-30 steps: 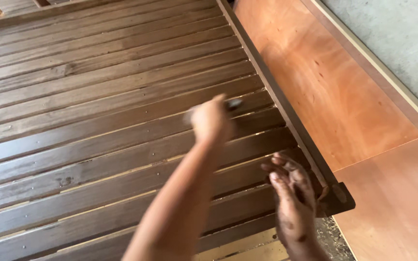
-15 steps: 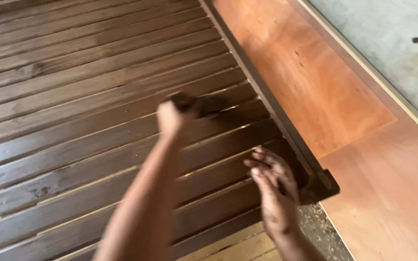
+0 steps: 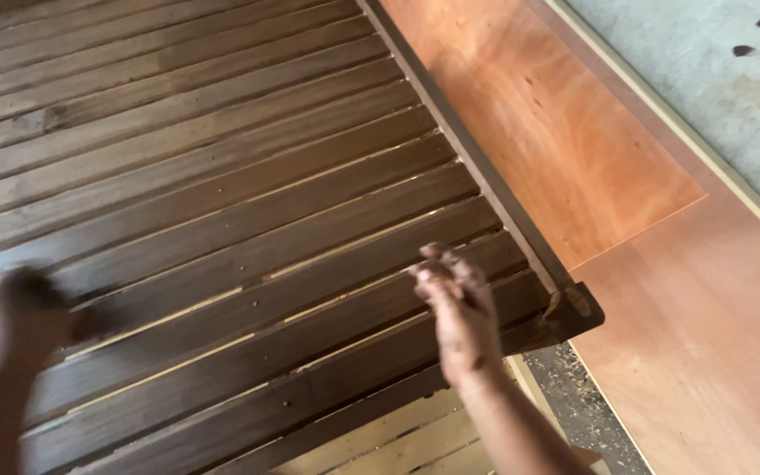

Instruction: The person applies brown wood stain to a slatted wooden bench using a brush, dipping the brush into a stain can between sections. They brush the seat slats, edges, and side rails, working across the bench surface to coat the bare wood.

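Head view: I see my right hand (image 3: 457,308) held just over the dark slats (image 3: 248,211) near the frame rail (image 3: 477,167), fingers loosely curled together and holding nothing. My left hand (image 3: 24,303) sits blurred at the left edge on a slat; I cannot tell its fingers' state. Orange plywood (image 3: 565,141) lies right of the rail, with sawdust (image 3: 573,396) below the corner.

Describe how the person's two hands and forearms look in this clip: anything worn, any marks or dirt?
Both forearms are bare, with no sleeves, gloves, watch or rings in view. The right hand shows dark smudges, like stain or grime, on its fingers and knuckles. The left hand is heavily blurred at the picture's left edge; a dark patch shows at its top, but no finer detail can be told.
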